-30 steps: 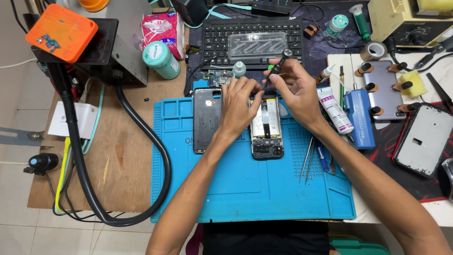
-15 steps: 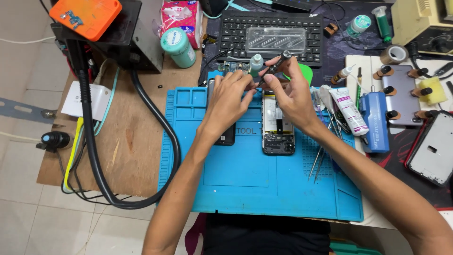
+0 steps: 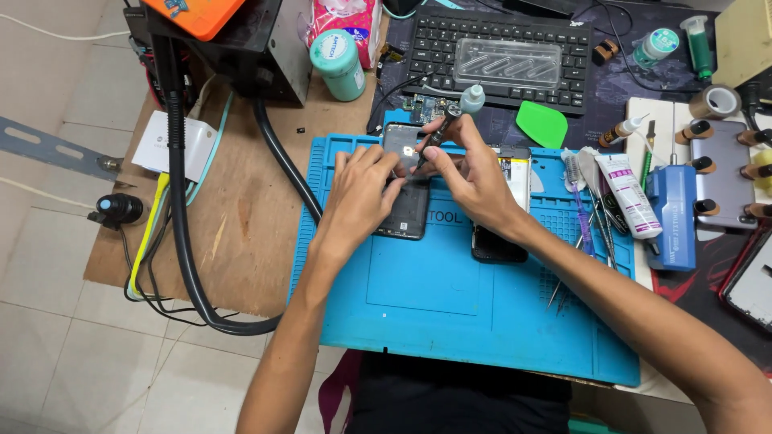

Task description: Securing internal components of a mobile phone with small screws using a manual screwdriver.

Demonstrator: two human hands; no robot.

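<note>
A blue silicone work mat (image 3: 450,321) lies on the wooden bench. At its top edge is a dark phone body (image 3: 410,221), lying flat. My left hand (image 3: 358,197) presses its fingers on that phone's upper part and steadies it. My right hand (image 3: 474,181) pinches a thin black screwdriver (image 3: 438,135), tilted, with its tip down on the top of the dark phone. An opened phone (image 3: 494,245) with its insides showing lies just to the right, partly hidden under my right wrist.
Behind the mat are a black keyboard (image 3: 498,32) with a clear plastic tray (image 3: 507,60), a small bottle (image 3: 472,98) and a green pick (image 3: 540,124). Right of the mat lie a white tube (image 3: 631,193), tweezers (image 3: 563,281) and a blue tool (image 3: 671,213). A thick black hose (image 3: 181,241) loops at left.
Both hands have moved left, from the opened phone to the dark phone body. The screwdriver stays in my right hand. The view has shifted as well.
</note>
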